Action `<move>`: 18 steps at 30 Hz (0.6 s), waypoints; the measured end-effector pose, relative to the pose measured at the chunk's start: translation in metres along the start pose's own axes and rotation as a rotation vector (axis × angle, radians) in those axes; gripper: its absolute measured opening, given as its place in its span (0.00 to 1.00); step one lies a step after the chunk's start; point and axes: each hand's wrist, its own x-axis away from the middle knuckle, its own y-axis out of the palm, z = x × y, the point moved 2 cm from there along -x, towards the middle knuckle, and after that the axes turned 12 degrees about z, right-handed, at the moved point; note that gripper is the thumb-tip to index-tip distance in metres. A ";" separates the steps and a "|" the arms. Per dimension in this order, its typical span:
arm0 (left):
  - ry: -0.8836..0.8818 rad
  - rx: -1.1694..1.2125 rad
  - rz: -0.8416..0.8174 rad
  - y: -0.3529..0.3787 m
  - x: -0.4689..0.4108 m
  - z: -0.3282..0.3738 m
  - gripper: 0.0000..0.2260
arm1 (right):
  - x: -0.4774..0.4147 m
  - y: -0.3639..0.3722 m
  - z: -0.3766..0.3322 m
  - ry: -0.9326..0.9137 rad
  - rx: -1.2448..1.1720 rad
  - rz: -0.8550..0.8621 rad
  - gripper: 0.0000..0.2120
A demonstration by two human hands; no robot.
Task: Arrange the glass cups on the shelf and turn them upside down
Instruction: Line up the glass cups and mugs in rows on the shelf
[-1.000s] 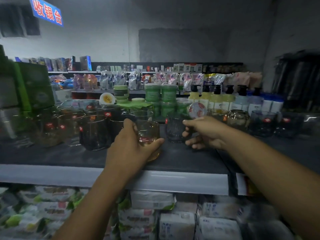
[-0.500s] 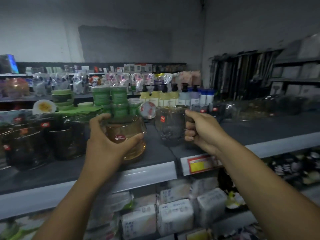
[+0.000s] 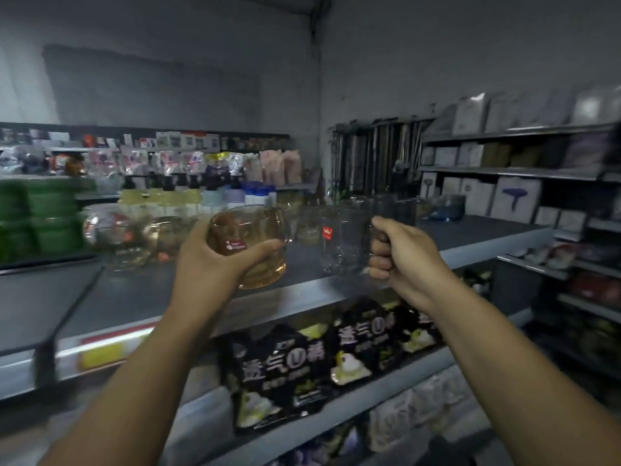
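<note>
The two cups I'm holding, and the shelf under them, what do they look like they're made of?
Amber cup: tinted, glossy, likely glass; the fingers show through the wall.
Clear mug: colourless, likely glass, with a textured lower wall and a handle gripped by the right hand.
Shelf: matte dark grey top with a pale front edge, probably painted metal, though blur leaves that open.

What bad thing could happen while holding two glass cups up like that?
1. The left hand wraps the round amber cup from the side, off the shelf. If that grip slips, it could drop and break.
2. The right hand holds the clear mug only by its handle, so it might swing and knock the amber cup close beside it.
3. Other glasses crowd the shelf, so setting these down could bump them.
</note>
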 end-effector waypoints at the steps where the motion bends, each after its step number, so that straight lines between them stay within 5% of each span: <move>1: -0.012 0.009 0.002 0.021 0.005 0.001 0.31 | -0.007 -0.020 -0.004 0.001 0.001 0.012 0.18; 6: -0.047 0.006 -0.012 0.134 0.028 0.002 0.40 | -0.052 -0.125 -0.023 0.012 -0.001 0.092 0.19; 18: 0.037 -0.039 -0.093 0.384 0.016 -0.031 0.41 | -0.210 -0.285 -0.046 -0.058 -0.023 0.173 0.18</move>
